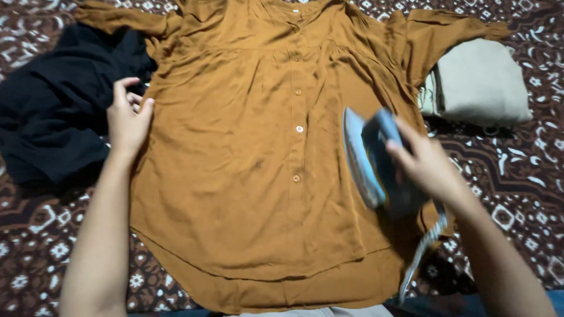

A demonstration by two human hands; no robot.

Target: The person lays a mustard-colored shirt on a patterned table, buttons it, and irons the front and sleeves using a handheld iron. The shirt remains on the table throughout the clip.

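Blouse in rust brown lies flat on our patterned cloth, collar away from us, button line running lengthwise between our hands. Our left hand rests open-fingered on its left edge; our right hand grips the iron, tilted up over the right half.

A single head-worn view is given, aimed steeply down and slightly forward from above the person's own forearms, which enter from the bottom edge. The scene is framed at close range: the brown shirt fills the centre, with the patterned cloth beneath it seen out to both side edges, the black garment cut at the left edge and the folded beige fabric near the top right. No second view is supplied, so nothing is shared between views.
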